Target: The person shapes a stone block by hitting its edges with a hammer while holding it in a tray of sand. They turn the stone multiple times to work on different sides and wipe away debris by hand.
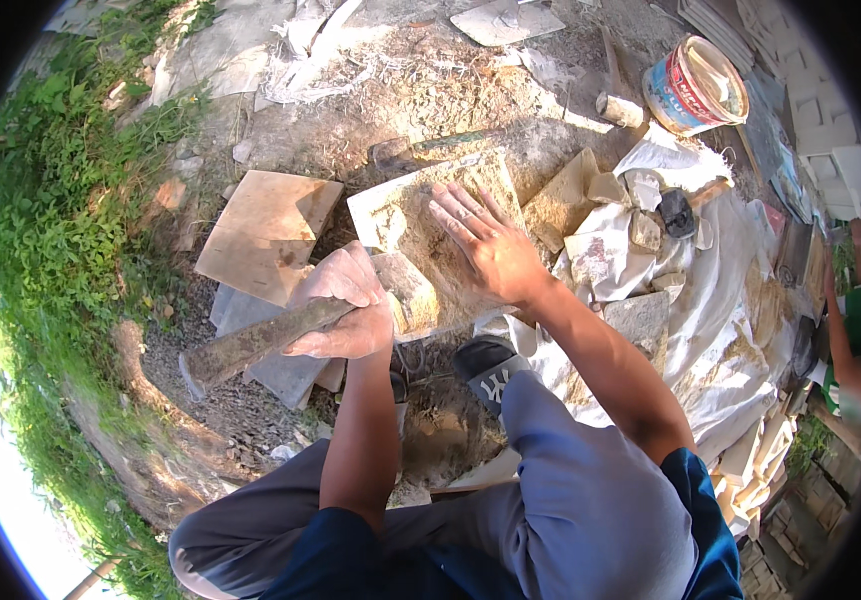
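Observation:
My left hand [345, 305] is closed around a long, mortar-crusted flat metal tool [240, 348] whose blade end points down-left. My right hand [485, 240] lies flat with fingers spread on a square tile [405, 205] coated in dried mortar, resting on the ground in front of me. The tool's upper end meets the tile's near edge beside a chunk of mortar [410, 292]. My foot in a dark sandal [490, 365] stands just below the tile.
A bare tan tile [265, 235] and grey slabs [280, 370] lie to the left. Broken pieces sit on white sacking [710, 300] at right. A paint bucket [695, 85] stands at top right. Grass borders the left. Another person [850, 340] crouches far right.

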Tool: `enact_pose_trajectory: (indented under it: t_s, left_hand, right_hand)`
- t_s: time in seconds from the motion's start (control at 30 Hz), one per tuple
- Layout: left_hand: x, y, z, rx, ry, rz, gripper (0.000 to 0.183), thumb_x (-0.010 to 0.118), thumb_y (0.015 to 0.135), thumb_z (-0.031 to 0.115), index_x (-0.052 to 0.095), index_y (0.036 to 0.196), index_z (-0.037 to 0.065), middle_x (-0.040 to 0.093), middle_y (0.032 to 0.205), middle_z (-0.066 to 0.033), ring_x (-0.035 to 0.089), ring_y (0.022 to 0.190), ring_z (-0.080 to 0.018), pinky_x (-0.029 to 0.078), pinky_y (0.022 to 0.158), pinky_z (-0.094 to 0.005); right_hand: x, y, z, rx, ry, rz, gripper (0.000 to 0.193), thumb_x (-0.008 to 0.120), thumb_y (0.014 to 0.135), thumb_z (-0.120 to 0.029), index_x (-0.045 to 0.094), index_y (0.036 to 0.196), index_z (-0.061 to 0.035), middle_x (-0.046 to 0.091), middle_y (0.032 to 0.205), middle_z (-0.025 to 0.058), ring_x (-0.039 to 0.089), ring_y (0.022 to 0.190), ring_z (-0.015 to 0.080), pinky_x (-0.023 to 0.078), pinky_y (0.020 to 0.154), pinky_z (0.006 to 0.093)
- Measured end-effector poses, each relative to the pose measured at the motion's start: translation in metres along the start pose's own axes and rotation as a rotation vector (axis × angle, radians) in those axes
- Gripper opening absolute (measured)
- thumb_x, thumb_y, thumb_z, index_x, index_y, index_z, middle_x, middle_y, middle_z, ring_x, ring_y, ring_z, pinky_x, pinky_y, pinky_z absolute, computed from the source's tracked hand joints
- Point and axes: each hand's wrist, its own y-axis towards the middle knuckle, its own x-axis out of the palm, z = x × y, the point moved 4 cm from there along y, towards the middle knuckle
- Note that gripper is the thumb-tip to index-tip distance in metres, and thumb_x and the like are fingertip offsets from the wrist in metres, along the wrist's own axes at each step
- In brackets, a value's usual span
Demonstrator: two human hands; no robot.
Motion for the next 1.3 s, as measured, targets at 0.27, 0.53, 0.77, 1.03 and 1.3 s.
enact_pose_trajectory:
  t_s: [0.27,0.53,0.77,1.03,1.3]
  left_hand:
    - [0.043,0.049,-0.065,-0.191,0.018,-0.172,0.075,0.047,0.089,0.073,0.042,0.056,0.006,0.04,0.049,0.0,0.04,0.042,-0.0121,0.026,0.041,-0.0275]
    - [0.079,0.087,-0.087,-0.307,0.329,-0.537,0.064,0.054,0.095,0.058,0.057,0.068,0.001,0.056,0.061,-0.006,0.053,0.057,-0.0134,0.039,0.053,-0.0274]
    - [0.092,0.107,-0.081,-0.337,0.463,-0.698,0.055,0.05,0.101,0.051,0.07,0.089,0.0,0.069,0.082,-0.0075,0.063,0.077,-0.0148,0.05,0.069,-0.0316]
    - [-0.056,0.042,-0.1,-0.559,0.946,0.017,0.063,0.037,0.103,0.055,0.065,0.106,-0.002,0.068,0.1,-0.0163,0.067,0.094,-0.0295,0.049,0.085,-0.0394]
    - [-0.062,0.004,-0.108,-0.843,1.581,-0.047,0.057,0.039,0.101,0.051,0.061,0.116,0.0,0.061,0.117,-0.0211,0.058,0.11,-0.0404,0.048,0.091,-0.0505]
  right_hand:
    - [-0.071,0.027,0.004,0.042,0.505,-0.013,0.065,0.065,0.091,-0.026,0.039,0.149,-0.0092,0.037,0.155,0.0134,0.025,0.147,0.0362,0.023,0.121,0.0466]
    - [-0.067,0.054,0.037,0.02,0.637,0.105,0.02,0.059,0.089,-0.002,0.062,0.109,0.0023,0.066,0.087,0.0239,0.063,0.075,0.0364,0.05,0.072,0.0423]
    - [-0.056,0.057,0.049,0.118,0.699,0.202,0.018,0.061,0.091,-0.001,0.064,0.109,0.0012,0.068,0.086,0.0187,0.065,0.074,0.0263,0.051,0.069,0.0397]
    - [-0.079,0.061,0.037,0.053,0.671,0.392,0.009,0.066,0.091,-0.004,0.068,0.099,-0.0024,0.071,0.094,0.0131,0.068,0.085,0.0284,0.052,0.077,0.0372]
    - [-0.06,0.058,0.047,0.116,0.504,0.335,0.01,0.066,0.09,-0.005,0.072,0.099,-0.0036,0.071,0.087,0.0142,0.067,0.076,0.0284,0.051,0.072,0.0355]
